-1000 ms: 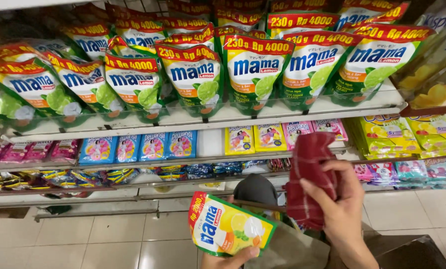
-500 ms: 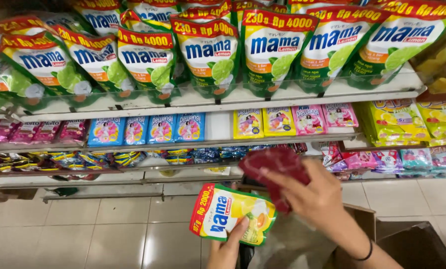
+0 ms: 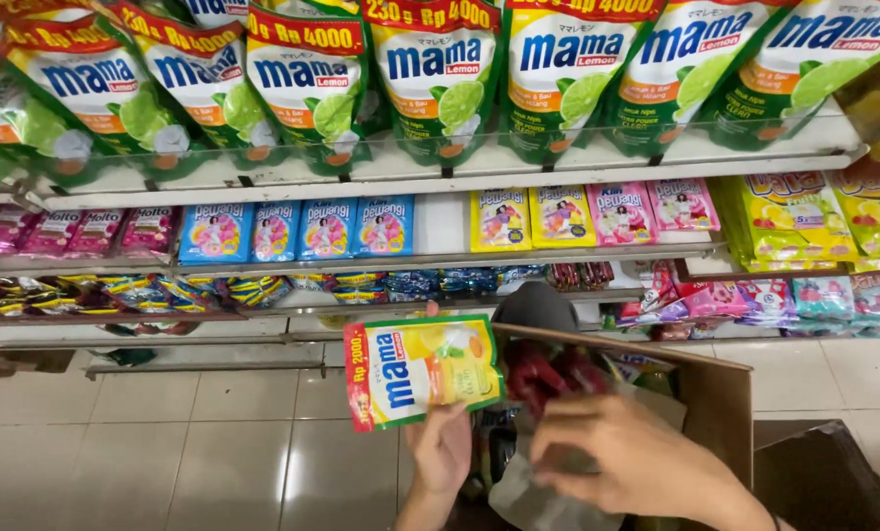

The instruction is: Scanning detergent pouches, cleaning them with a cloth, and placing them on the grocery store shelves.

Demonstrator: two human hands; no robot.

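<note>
**Sachet held over open box, shop aisle**

Containers: an open cardboard box point(image 3: 720, 398) sits low at right, flap raised. Inside it lie red packets point(image 3: 548, 374) and a crumpled clear plastic bag point(image 3: 533, 497); the deeper contents cannot be made out. Behind, the top shelf point(image 3: 459, 177) carries a row of green refill pouches point(image 3: 440, 79); the shelf below carries small blue sachets point(image 3: 292, 228) and yellow and pink sachets point(image 3: 577, 211).

Change from the earlier frames: the red bundle that the right hand held up in front of the shelves is now down in the box, and the right hand has come down with it. The yellow-green sachet point(image 3: 422, 369) has risen and turned nearly flat-on to the camera.

Sachet versus fingers: the left hand point(image 3: 442, 447) holds the sachet by its lower edge, fingers closed on that edge from below, the sachet standing above the hand, just left of the box flap. The right hand point(image 3: 637, 462) lies palm-down over the box, fingers point(image 3: 558, 433) curled narrow on the plastic bag, apart from the sachet.
</note>
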